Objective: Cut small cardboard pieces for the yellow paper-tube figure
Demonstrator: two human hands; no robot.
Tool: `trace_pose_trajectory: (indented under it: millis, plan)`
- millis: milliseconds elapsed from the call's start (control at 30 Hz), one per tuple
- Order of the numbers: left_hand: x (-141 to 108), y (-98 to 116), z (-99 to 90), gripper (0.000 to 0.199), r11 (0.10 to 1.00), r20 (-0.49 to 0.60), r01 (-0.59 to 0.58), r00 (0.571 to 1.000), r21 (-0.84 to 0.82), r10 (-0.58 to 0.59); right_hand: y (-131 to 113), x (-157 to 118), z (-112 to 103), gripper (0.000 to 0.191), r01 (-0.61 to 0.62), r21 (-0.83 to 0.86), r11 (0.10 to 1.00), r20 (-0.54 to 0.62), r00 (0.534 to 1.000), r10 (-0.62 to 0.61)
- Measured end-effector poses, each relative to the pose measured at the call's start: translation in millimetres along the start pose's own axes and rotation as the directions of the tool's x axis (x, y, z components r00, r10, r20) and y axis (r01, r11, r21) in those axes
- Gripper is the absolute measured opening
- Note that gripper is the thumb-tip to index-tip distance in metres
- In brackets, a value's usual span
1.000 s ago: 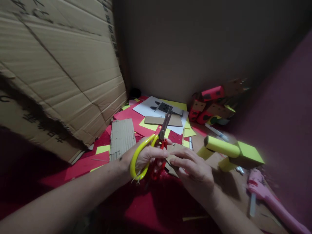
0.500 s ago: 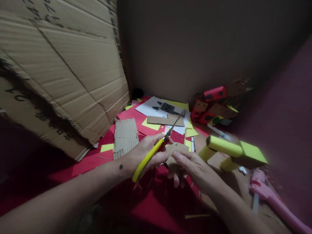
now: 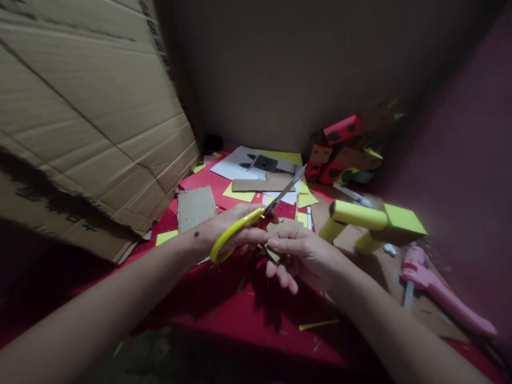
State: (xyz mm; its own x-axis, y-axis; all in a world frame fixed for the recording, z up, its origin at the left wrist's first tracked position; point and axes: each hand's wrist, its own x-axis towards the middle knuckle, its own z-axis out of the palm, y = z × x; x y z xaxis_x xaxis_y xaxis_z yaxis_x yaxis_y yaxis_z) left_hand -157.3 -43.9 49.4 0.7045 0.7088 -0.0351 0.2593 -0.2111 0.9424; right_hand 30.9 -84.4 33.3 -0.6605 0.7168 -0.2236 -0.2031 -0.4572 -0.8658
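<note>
Yellow-handled scissors (image 3: 240, 229) lie in my left hand (image 3: 236, 226), their blades pointing away and up to the right. The fingertips of that hand also reach a small piece of cardboard (image 3: 275, 253). My right hand (image 3: 304, 250) pinches the same piece between thumb and fingers, with the lower fingers curled beneath it. Part of the piece is hidden by the fingers. Just beyond my hands, an L-shaped cardboard strip (image 3: 256, 185) rests on the papers. A flat cardboard rectangle (image 3: 196, 208) lies beside my left wrist.
A large cardboard sheet (image 3: 100, 106) stands at the left. On the right are a yellow paper-covered model (image 3: 372, 221), a pink glue gun (image 3: 432, 282) and red cardboard figures (image 3: 340, 149). White paper with dark drawings (image 3: 236, 164) lies at the back of the red-covered table (image 3: 232, 309).
The view has shifted, so most things sit higher and further left. My hands have turned the small cardboard piece, and its corner now shows below the fingers. The scissors stay in my left hand.
</note>
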Motion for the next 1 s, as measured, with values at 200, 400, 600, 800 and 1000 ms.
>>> trace_pose_trajectory:
  millis: [200,400,600,800,1000]
  plan:
    - [7.8,-10.0,-1.0,0.043,0.999,-0.032,0.028,0.999,0.022,-0.028,1.8,1.9,-2.4,0.017,0.001,0.071,0.997,-0.045,0.999,0.002]
    - [9.9,-11.7,1.8,0.048,0.995,0.013,0.093,0.996,0.021,-0.093,5.7,2.6,-10.4,0.016,-0.008,0.09,0.996,0.027,1.0,0.006]
    - [12.0,-15.0,1.8,0.046,0.994,0.05,0.113,0.992,-0.005,-0.112,6.2,1.4,-11.2,0.019,-0.019,0.078,0.997,0.034,0.999,0.016]
    - [14.3,-18.3,0.7,0.048,0.994,0.051,0.102,0.994,-0.027,-0.101,5.5,2.1,-6.7,0.017,-0.008,0.051,0.999,-0.038,0.999,0.01]
    - [13.1,-7.0,2.3,0.048,0.994,0.032,0.103,0.994,0.033,-0.104,5.7,3.4,-7.9,0.017,-0.024,0.052,0.998,-0.04,0.999,0.026]
